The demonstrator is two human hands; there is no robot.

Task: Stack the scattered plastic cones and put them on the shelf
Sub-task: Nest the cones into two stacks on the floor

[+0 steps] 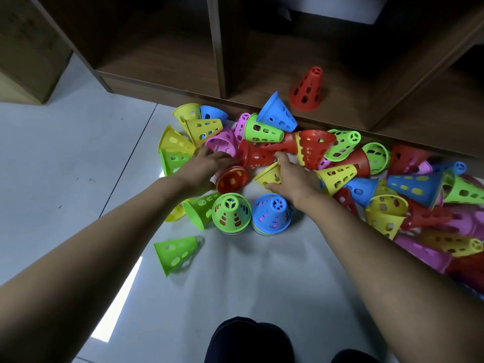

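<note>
Head view: one red cone (306, 89) stands on the shelf (157, 61), while the scattered cones (264, 132) lie heaped on the floor right in front of the shelf. Farther out from it stand two short stacks, green-topped stack (231, 213) and blue-topped stack (272, 214). Left hand (207, 166) is in the heap, grip unclear; right hand (293, 176) has fingers stretched over a yellow cone (269, 176). Looks early, most stacking and shelving left.
</note>
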